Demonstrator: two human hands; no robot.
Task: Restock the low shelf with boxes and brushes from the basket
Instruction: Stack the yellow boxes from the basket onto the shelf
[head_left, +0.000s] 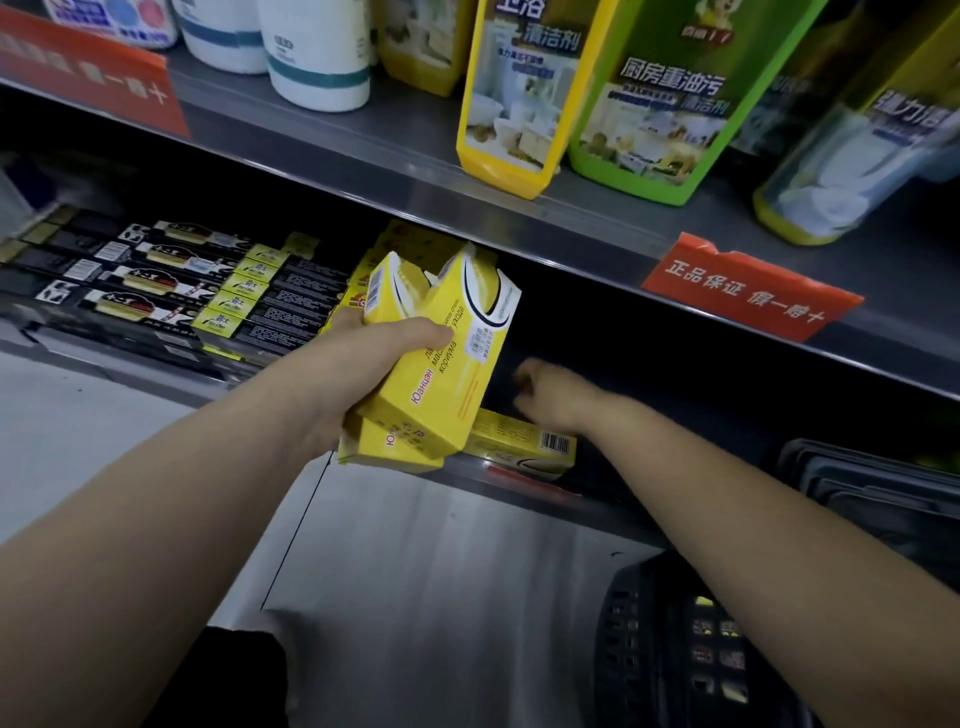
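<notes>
Several yellow boxes (447, 364) were bunched in the left hand (363, 364), its thumb lying across the face of the front box and its fingers wrapped round the bundle from behind. The boxes were tilted and fanned apart at their tops, held in front of the opening of the low shelf (597, 506).

1 more yellow box (519, 441) lay flat at the front edge of that shelf, its barcode end pointing right. The right hand (550, 397) reached into the dark shelf space just above this box with its fingers curled. It was blurred, so I could not tell whether it gripped anything or touched the box.

Behind the held bundle, more yellow packs (376, 247) stood on the low shelf, and left of them lay rows of black boxes (156, 280). A dark basket (649, 649) sat on the floor at lower right, under the right forearm; its contents were too small to make out.

On the upper shelf (415, 156) stood white bottles (317, 52), a yellow bottle (519, 93) and a green bottle (660, 104). A red tag (748, 291) hung on its front rail.
</notes>
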